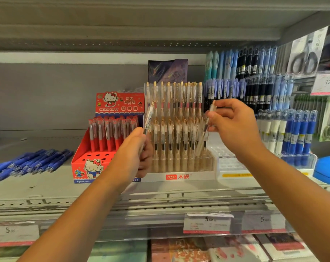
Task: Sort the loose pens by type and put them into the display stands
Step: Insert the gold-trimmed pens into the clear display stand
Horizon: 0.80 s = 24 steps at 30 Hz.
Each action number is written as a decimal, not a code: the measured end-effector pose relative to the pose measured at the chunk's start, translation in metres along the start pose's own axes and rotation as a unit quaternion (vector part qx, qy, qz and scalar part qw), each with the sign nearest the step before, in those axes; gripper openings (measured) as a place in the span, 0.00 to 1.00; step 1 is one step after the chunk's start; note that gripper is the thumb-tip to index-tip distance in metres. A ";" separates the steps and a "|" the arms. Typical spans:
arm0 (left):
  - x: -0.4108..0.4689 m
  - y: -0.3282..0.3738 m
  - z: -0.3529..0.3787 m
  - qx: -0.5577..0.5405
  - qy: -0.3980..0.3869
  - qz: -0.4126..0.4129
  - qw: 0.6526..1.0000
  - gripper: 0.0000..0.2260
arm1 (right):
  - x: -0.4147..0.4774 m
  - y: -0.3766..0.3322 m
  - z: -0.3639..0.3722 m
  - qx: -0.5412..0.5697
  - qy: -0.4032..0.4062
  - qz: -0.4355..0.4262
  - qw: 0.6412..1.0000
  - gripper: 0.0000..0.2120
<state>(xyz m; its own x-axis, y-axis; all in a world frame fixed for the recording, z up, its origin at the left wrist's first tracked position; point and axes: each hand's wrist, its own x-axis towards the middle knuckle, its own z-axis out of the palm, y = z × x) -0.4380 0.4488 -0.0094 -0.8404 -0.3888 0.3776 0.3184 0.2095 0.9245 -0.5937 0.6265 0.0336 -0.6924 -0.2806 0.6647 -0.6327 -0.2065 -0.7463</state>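
Far left on the grey perforated metal shelf (47, 186), well apart from any stand: a heap of loose blue plastic pens (28, 163), unsorted; next right, a red cardboard cartoon-cat display stand (81, 173), back rows filled, front holes vacant; just beside it, the left hand (134, 148), fingers curled round the lower barrel of a slim clear plastic pen with gold clip (148, 118), held nearly upright, top leaning right; centre, a clear acrylic tiered stand (179, 176) packed with matching gold-clipped pens; right of centre, the right hand (234, 125), thumb and fingertips pinching a second clear pen (205, 129) near its upper end, point angled down toward that stand's right side; likely light, rigid, smooth enough to slip, thin clip probably easy to bend; best gripped mid-barrel, clear of the clip; further right, a white plastic stand of vacant holes (228, 161), then a rack of blue-and-white pens (292, 133); overhead, the grey upper shelf (160, 25), close above, tight working room; near edge, paper price tags (207, 223) behind a clear strip.
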 end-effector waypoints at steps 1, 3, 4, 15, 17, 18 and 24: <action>-0.001 0.001 0.000 0.001 0.002 0.012 1.000 0.08 | 0.002 0.003 -0.003 -0.018 0.009 -0.011 1.000 0.11; -0.002 0.001 0.000 0.032 0.016 0.038 0.999 0.10 | 0.004 0.010 -0.007 -0.048 0.024 -0.031 0.998 0.11; -0.002 0.000 0.000 0.055 0.024 0.051 0.997 0.13 | 0.005 0.012 -0.007 -0.059 0.028 -0.039 0.997 0.11; -0.004 -0.001 0.000 0.143 0.023 0.099 0.984 0.04 | -0.008 0.028 0.008 -0.221 -0.057 -0.082 0.970 0.09; -0.005 0.000 0.002 0.118 0.023 0.092 0.989 0.02 | -0.010 0.029 0.011 -0.244 -0.053 -0.088 0.964 0.09; -0.006 0.000 0.003 0.105 0.023 0.090 0.990 0.03 | -0.011 0.030 0.011 -0.249 -0.048 -0.085 0.964 0.10; -0.008 0.003 0.005 0.092 0.016 0.075 0.993 0.06 | -0.011 0.028 0.007 -0.246 -0.073 -0.047 0.965 0.10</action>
<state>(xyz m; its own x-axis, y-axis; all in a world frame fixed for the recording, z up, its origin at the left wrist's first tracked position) -0.4328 0.4566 -0.0100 -0.7746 -0.3689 0.5137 0.3501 0.4264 0.8340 -0.6019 0.6176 0.0050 -0.5910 -0.4181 0.6899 -0.8030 0.2233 -0.5526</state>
